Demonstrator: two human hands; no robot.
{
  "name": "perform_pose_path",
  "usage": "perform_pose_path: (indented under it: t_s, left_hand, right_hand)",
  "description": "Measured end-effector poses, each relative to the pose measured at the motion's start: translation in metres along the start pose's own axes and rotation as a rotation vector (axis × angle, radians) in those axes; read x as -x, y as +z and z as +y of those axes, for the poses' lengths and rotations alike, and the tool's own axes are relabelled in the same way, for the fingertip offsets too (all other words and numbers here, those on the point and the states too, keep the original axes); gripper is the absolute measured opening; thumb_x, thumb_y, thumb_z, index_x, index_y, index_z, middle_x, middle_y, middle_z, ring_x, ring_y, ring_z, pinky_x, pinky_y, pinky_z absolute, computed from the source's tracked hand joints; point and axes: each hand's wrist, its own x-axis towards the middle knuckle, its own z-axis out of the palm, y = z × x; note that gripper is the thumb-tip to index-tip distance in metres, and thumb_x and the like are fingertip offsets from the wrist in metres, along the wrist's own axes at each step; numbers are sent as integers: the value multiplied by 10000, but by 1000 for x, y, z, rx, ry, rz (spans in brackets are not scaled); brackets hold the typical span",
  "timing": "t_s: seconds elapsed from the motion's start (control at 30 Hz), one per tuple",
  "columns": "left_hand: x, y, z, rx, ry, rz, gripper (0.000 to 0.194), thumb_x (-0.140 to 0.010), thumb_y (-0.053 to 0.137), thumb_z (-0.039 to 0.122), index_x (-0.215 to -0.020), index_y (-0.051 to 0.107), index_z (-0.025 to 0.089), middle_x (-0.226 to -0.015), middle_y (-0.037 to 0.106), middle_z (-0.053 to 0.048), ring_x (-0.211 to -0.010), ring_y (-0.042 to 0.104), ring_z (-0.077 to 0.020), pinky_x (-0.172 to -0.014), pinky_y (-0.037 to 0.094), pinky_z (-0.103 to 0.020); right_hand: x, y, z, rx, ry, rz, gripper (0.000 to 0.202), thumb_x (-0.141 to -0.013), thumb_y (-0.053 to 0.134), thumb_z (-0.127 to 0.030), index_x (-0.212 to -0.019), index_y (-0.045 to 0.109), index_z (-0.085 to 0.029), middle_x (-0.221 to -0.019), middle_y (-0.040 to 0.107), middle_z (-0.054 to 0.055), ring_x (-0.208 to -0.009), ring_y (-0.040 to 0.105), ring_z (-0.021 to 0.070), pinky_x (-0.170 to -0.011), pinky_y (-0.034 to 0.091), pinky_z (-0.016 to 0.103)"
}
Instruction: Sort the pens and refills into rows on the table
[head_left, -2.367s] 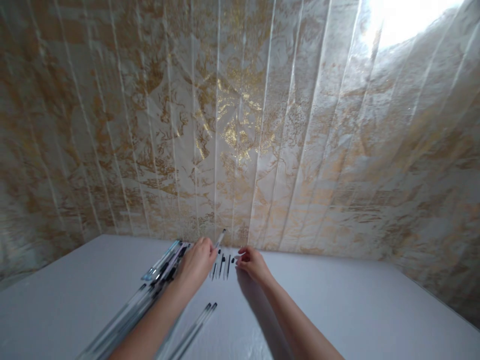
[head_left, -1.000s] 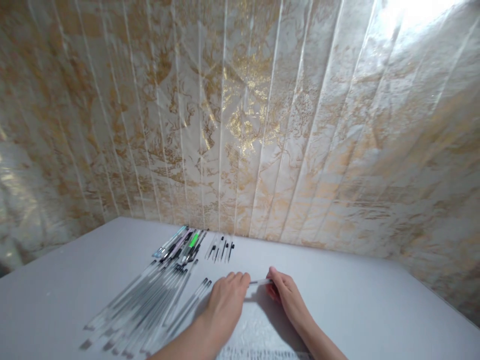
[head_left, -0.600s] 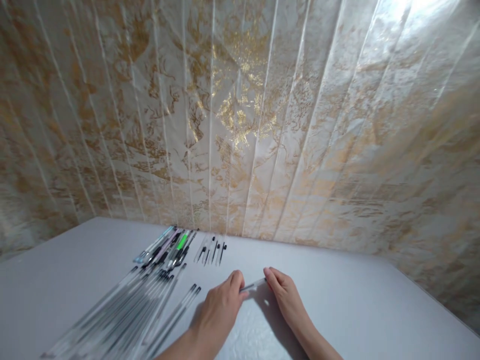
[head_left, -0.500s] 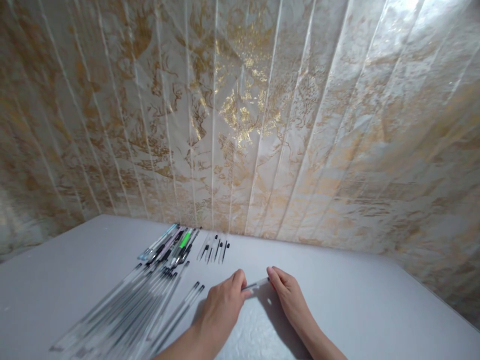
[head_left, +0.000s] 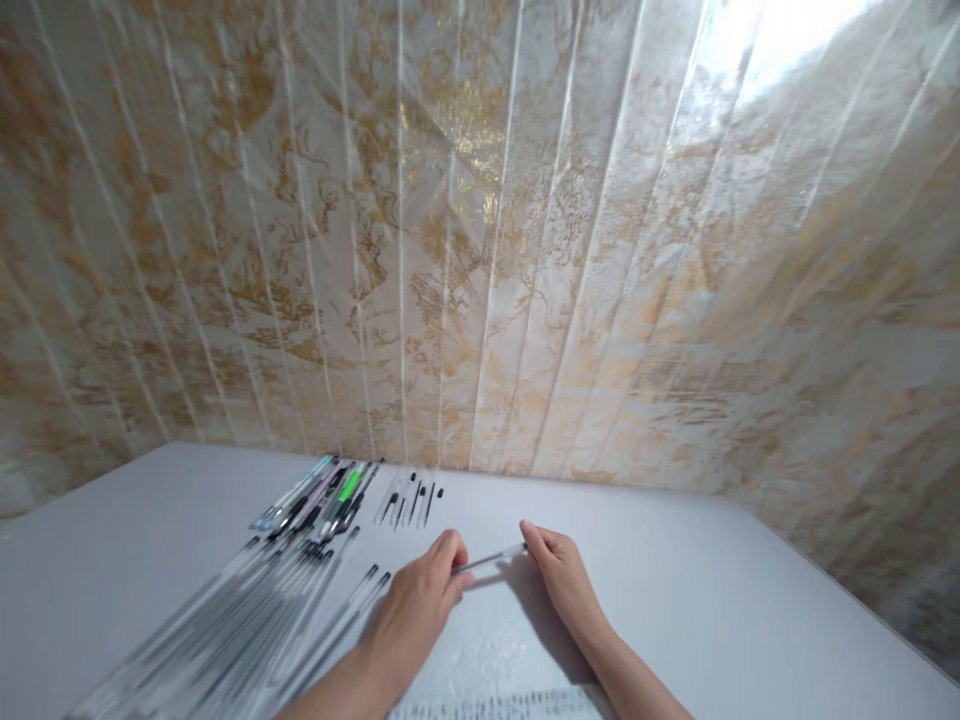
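Observation:
A thin clear pen (head_left: 491, 559) with a dark core spans the gap between my two hands, slightly tilted up to the right. Its left end is inside my left hand (head_left: 427, 590), whose fingers are closed around it. At its right end, the fingertips of my right hand (head_left: 559, 570) pinch it; that tip is partly covered. Both hands are just above the white table (head_left: 675, 590). To the left of my left hand lie two slim clear pens with dark ends (head_left: 346, 618).
Many long clear pens (head_left: 217, 620) fan out at the left. Behind them lies a group of pens, one with a green label (head_left: 350, 486). Small caps and short pen parts (head_left: 420, 502) sit at the back. A patterned curtain (head_left: 465, 250) hangs behind; a printed sheet (head_left: 510, 704) shows at the front edge.
The view has shifted, so the table items appear further left. More of the pen's shaft shows between my hands, and the printed sheet has come into view at the bottom.

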Motion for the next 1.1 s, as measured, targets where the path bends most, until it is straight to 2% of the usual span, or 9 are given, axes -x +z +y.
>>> perform_pose_path:
  t_s: [0.2, 0.33, 0.4, 0.5, 0.63, 0.77, 0.9, 1.03, 1.1]
  left_hand:
    - [-2, 0, 2, -40, -82, -59, 266, -989, 330, 257, -834, 545, 228, -672, 639, 27, -657, 624, -146, -593, 362, -216]
    - [0, 3, 3, 23, -44, -42, 130, -924, 498, 248, -1053, 504, 240, -869, 682, 32, -770, 655, -133, -673, 398, -203]
    - [1, 4, 3, 13, -13, -16, 143, -864, 574, 194, -988, 516, 236, -951, 674, 30, -817, 648, -129, -707, 401, -201]
    - [1, 2, 4, -16, -3, -12, 59, -898, 518, 196, -856, 549, 223, -850, 672, 33, -760, 634, -132, -682, 396, -206]
    - [0, 1, 6, -48, -50, -81, 307, -979, 369, 262, -781, 600, 221, -777, 701, 16, -756, 658, -152, -677, 392, -223]
    - [3, 3, 6, -3, -38, -47, 125, -910, 530, 235, -1025, 581, 239, -973, 708, 10, -860, 667, -147, -712, 402, -205]
    - [4, 3, 6, -34, -7, 5, 42, -892, 543, 188, -914, 563, 218, -895, 684, 23, -793, 646, -132, -690, 390, -194]
    - [3, 1, 7, -78, -31, -55, 326, -986, 361, 278, -754, 583, 219, -765, 694, 16, -746, 653, -152, -657, 383, -217]
    - [3, 2, 7, -62, -21, -63, 291, -987, 361, 289, -839, 605, 232, -833, 716, 12, -794, 670, -158, -686, 397, -221]
  right_hand:
    - [-1, 0, 3, -40, -48, 26, 483, -805, 420, -637, -586, 274, -233, -592, 244, -42, -577, 255, 126, -546, 214, 267]
    - [-1, 1, 4, -28, -14, -12, 496, -809, 425, -637, -570, 265, -233, -573, 216, -49, -557, 225, 118, -531, 187, 271]
    - [-1, 2, 4, -15, 4, -31, 506, -812, 415, -642, -561, 250, -235, -567, 195, -52, -549, 202, 113, -525, 167, 274]
    - [-1, 1, 3, -19, 7, -37, 511, -806, 419, -646, -556, 245, -236, -561, 190, -54, -543, 195, 111, -522, 165, 274]
    - [0, 1, 2, -48, -38, -10, 484, -802, 435, -631, -573, 283, -232, -572, 237, -50, -556, 244, 118, -530, 205, 265]
    - [1, 0, 2, -43, -54, -4, 479, -805, 437, -622, -569, 290, -232, -569, 243, -50, -556, 253, 119, -529, 208, 264]
    - [1, 1, 3, -43, -32, -24, 500, -805, 428, -636, -556, 257, -238, -560, 203, -55, -546, 211, 114, -521, 182, 269]
    - [0, 1, 4, -64, -77, 17, 470, -809, 437, -616, -572, 310, -230, -571, 262, -52, -563, 272, 123, -539, 231, 263]
    - [0, 1, 4, -66, -89, 20, 454, -813, 441, -601, -581, 338, -226, -574, 297, -51, -570, 298, 126, -544, 247, 261]
